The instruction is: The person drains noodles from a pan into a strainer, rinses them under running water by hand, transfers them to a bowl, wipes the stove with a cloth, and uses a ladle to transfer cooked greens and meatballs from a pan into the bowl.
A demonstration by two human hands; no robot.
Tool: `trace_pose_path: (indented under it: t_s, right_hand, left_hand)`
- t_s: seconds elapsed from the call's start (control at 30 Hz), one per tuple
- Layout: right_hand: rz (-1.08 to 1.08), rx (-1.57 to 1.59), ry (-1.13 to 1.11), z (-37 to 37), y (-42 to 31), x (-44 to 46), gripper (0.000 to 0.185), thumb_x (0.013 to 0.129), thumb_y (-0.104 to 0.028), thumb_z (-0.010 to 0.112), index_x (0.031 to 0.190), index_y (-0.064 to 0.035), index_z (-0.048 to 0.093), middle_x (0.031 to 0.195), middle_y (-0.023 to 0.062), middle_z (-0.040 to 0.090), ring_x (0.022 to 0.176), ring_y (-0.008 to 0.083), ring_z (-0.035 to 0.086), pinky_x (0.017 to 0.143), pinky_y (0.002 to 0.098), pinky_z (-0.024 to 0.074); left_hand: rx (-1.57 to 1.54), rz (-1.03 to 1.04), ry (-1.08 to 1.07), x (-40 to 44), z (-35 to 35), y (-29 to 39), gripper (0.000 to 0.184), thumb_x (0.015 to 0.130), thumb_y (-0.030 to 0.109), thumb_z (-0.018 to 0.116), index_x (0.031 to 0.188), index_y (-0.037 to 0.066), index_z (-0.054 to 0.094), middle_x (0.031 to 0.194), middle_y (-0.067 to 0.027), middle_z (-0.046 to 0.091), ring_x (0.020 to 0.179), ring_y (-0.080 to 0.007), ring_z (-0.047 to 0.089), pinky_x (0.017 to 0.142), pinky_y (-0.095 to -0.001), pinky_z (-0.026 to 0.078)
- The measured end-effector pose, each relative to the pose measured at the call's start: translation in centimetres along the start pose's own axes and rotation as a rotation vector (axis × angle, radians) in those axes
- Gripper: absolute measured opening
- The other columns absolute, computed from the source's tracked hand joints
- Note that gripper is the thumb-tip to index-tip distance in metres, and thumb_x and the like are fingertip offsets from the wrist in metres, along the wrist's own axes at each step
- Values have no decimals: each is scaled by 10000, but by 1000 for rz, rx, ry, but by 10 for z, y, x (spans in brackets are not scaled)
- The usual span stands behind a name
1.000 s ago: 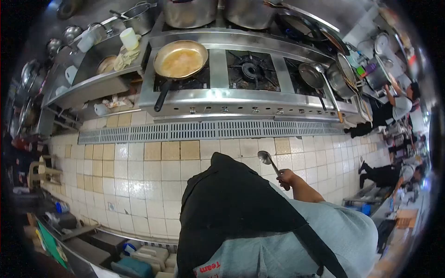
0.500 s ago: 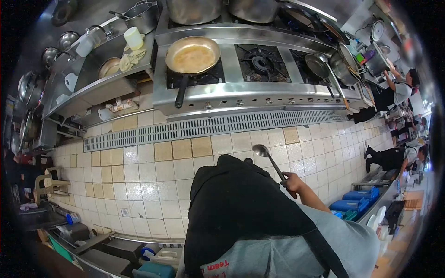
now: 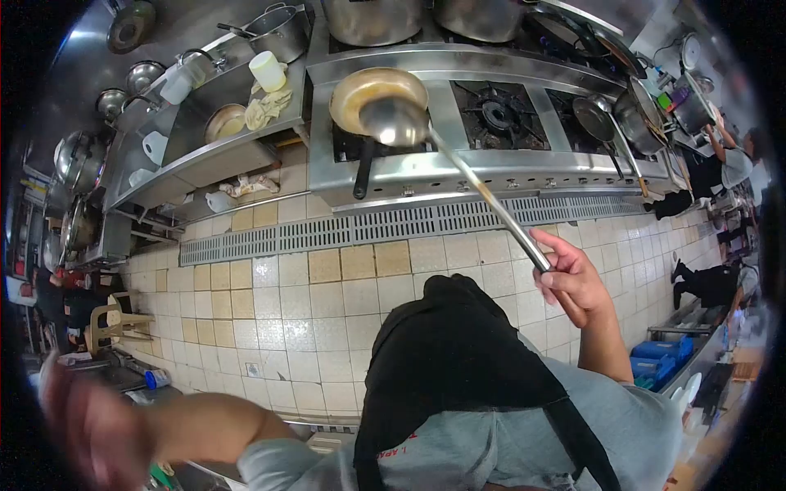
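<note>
My right hand [image 3: 571, 282] is closed around the handle end of a long metal ladle [image 3: 491, 200], raised in front of me. The ladle's bowl shows in front of the frying pan [image 3: 385, 80], covering part of it; whether they touch I cannot tell. That pan rests on the left burner, its black handle pointing toward me. At the lower left my left hand [image 3: 94, 425] is stretched out to the side, smeared by motion, so its fingers cannot be made out.
A steel stove [image 3: 323, 184] runs ahead, with large pots [image 3: 372, 20] behind and a small pan [image 3: 594, 119] at right. A sink counter [image 3: 155, 184] stands left, a plastic chair [image 3: 119, 323] lower left. Other people [image 3: 708, 282] work at far right. A floor grate [image 3: 409, 219] crosses the tiles.
My right hand has lifted the ladle up and forward, its bowl now before the frying pan. My left arm has come into view at the lower left. The view has shifted a little.
</note>
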State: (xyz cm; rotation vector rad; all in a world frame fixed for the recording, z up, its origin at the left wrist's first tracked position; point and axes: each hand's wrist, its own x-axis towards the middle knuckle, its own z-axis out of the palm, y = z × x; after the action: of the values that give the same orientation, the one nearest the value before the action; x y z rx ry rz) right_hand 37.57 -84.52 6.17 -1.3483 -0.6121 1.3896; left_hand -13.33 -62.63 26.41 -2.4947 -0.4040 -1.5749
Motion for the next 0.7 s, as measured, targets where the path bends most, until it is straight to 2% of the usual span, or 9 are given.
trace_pose_path:
  t_s: [0.1,0.2,0.3,0.37,0.4,0.43,0.47,0.57,0.7]
  right_hand:
    - [-152,-65,37,10,7,42,707,783,83,545,1435,-63,316,785,44,569,576,86,547,489,217,463]
    - [-155,-241,125,17,5,89,646,848,42,525,1443,-64,296,733,25,514,509,78,471,433,236,440]
    - [-102,-159,120,17,2,134,622,861,22,529,1436,-65,309,719,13,493,497,79,463,403,244,418]
    - [-91,-159,121,15,3,165,601,864,8,531,1425,-59,326,706,9,491,490,85,458,399,249,409]
    - [-93,-183,135,14,4,179,590,866,2,531,1419,-54,333,694,8,489,483,88,454,400,251,407]
    - [-93,-209,149,13,4,192,580,868,-5,531,1414,-49,340,682,7,486,477,90,451,400,254,406]
    - [-84,-230,153,14,1,203,571,872,-17,527,1410,-34,335,674,15,494,477,94,459,403,257,409]
    - [-45,-313,189,17,4,239,576,871,-29,529,1411,-22,326,681,33,509,493,95,481,409,266,419]
    - [88,22,98,38,-5,261,641,853,-48,553,1433,-33,279,740,45,548,517,118,516,418,275,436]
  left_hand:
    - [-558,-749,322,-71,118,-52,513,982,374,358,1178,-73,514,1084,-221,609,924,-281,627,826,-371,515]
    - [-416,-1231,33,-182,199,-74,330,942,272,534,1147,15,568,1045,-104,612,873,-172,595,852,-324,498]
    - [-375,-1696,-243,-351,239,-63,292,903,231,580,1099,15,589,843,-14,622,745,-156,547,657,-310,440]
    - [-57,-1337,-714,-497,237,-23,237,920,252,546,994,42,625,755,-75,602,722,-169,568,634,-340,456]
    - [-118,-1469,-673,-598,229,12,260,934,277,516,919,49,639,689,-59,581,697,-180,584,609,-360,475]
    - [-65,-2082,-989,-542,222,56,307,955,294,462,943,53,653,734,-79,612,757,-200,610,621,-378,499]
    - [-359,-2099,-855,-644,202,103,363,949,344,450,1033,65,664,784,-102,650,725,-215,618,611,-386,501]
    - [-145,-1892,-1302,-636,158,183,367,937,356,466,1064,68,655,821,-101,654,707,-207,620,590,-371,493]
    - [-197,-1846,-1298,-636,174,177,383,922,372,489,1106,73,642,870,-99,659,685,-196,623,561,-351,483]
